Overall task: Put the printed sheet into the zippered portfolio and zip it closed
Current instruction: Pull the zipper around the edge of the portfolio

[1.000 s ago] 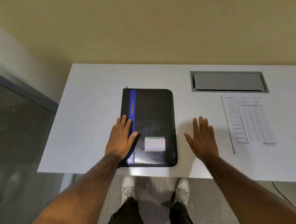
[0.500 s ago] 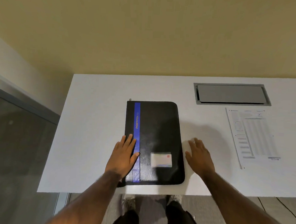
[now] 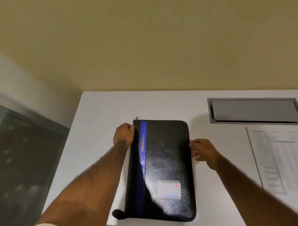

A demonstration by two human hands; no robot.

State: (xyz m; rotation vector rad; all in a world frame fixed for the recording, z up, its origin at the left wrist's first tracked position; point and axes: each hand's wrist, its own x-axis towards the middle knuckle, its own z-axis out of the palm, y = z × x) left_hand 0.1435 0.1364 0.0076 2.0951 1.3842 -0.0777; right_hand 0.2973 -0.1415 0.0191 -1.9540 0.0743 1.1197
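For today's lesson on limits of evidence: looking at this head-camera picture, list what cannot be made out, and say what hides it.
- Printed sheet: its text is blurred and too small; the right edge of the head view cuts it off.
- Left hand: its fingertips are curled out of sight at the portfolio spine.
- Portfolio's inside: hidden by its closed cover.
- Right hand: motion blur hides whether it touches the portfolio.

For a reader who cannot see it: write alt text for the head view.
A closed black leather-look zippered portfolio with a blue stripe lies on a white table, the left hand curled at its spine edge and the right hand open at its opposite edge. A white printed sheet lies apart on the right, below a grey recessed cable hatch.
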